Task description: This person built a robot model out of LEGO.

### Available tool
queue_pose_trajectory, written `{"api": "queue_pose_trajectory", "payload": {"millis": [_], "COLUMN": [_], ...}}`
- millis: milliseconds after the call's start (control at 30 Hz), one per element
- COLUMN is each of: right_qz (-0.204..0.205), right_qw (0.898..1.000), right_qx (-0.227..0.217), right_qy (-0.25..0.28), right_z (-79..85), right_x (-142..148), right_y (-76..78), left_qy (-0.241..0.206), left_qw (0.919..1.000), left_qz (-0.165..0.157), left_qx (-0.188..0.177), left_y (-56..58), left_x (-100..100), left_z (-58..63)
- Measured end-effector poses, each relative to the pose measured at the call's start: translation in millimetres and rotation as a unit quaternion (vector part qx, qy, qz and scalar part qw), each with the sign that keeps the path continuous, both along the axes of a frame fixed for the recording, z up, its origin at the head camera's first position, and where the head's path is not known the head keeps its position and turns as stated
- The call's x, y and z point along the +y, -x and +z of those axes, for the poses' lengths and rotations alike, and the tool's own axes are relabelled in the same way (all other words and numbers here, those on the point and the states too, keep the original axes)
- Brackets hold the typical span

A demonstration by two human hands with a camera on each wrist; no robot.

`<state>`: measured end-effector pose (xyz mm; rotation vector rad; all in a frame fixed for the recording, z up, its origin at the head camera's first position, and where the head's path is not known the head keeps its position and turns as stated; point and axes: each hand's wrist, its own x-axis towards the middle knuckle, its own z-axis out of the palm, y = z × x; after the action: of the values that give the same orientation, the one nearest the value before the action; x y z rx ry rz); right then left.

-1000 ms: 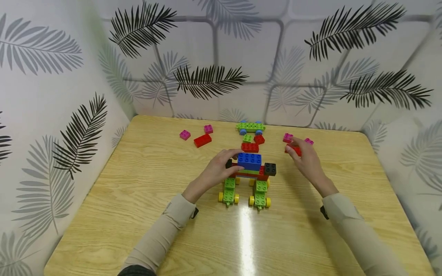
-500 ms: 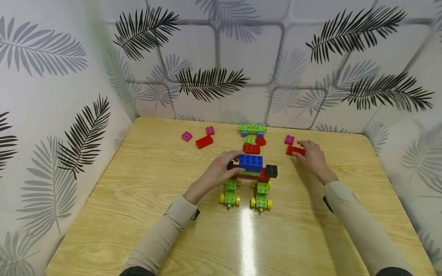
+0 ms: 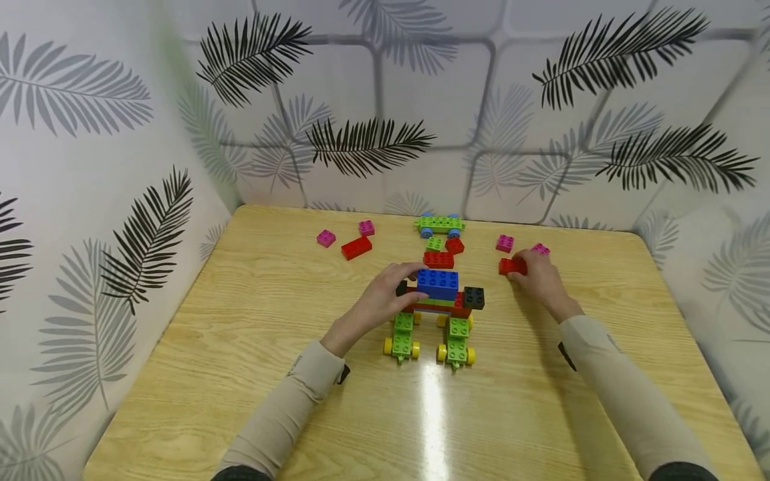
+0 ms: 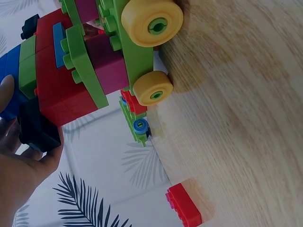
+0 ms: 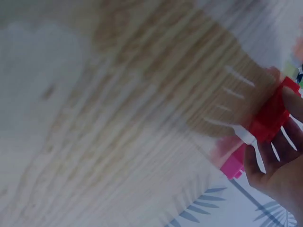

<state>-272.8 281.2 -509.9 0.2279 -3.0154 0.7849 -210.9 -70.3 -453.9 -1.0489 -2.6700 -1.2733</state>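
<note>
My left hand (image 3: 381, 295) grips the blue brick (image 3: 438, 284) on top of a toy-brick build, thumb in front and fingers behind. Below that brick are green and red bricks, a black brick (image 3: 473, 298) at the right end, and green wheeled bases (image 3: 456, 351) with yellow wheels. The left wrist view shows another black brick (image 4: 38, 125) near the palm and a purple brick (image 4: 106, 64) between green ones. At the right, my right hand (image 3: 543, 279) pinches a red brick (image 3: 508, 266) low over the table; the right wrist view shows that red brick (image 5: 272, 116) between thumb and fingers.
Pink bricks (image 3: 504, 243) (image 3: 541, 249) lie beside the right hand. Behind the build are a red brick (image 3: 438, 260), a small green brick (image 3: 434, 244) and a green wheeled base (image 3: 440, 225). Farther left lie a red brick (image 3: 357, 248) and pink bricks (image 3: 326, 238). A patterned wall borders the table (image 3: 240, 294).
My right hand has come down onto the red brick, and its fingers have closed round it. The left hand has stayed on the blue brick.
</note>
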Motion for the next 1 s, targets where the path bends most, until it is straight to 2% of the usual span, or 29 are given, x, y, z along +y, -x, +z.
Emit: {"api": "queue_pose_trajectory", "payload": {"millis": [133,300,533,667,833,1000], "right_qz": [0.012,0.043,0.106,0.156,0.201,0.217], "right_qw": [1.0,0.996,0.985,0.974,0.962,0.954], "right_qx": [-0.006,0.051,0.112,0.151,0.171,0.203], "right_qy": [0.02,0.053,0.077,0.072,0.072,0.049], "right_z": [10.1,43.0,105.2,131.1,144.6,143.5], "right_x": [-1,-16,-57,-78,-97,-108], "right_y": [-2.3,-10.5,-48.3,-70.8,-93.2,-100.7], "left_qy": [0.003,0.004,-0.004,-0.008,-0.011,-0.018], "left_qw": [1.0,0.9999,1.0,0.9999,0.9999,0.9998], "left_qz": [0.002,0.01,0.007,0.006,0.006,0.005], "left_qx": [-0.002,-0.004,0.006,0.003,0.0,0.0], "left_y": [-0.7,-1.4,0.0,-0.2,0.0,-0.1], "left_x": [1,0,1,1,1,2], "left_z": [0.1,-0.8,-0.6,-0.7,-2.1,-2.9]}}
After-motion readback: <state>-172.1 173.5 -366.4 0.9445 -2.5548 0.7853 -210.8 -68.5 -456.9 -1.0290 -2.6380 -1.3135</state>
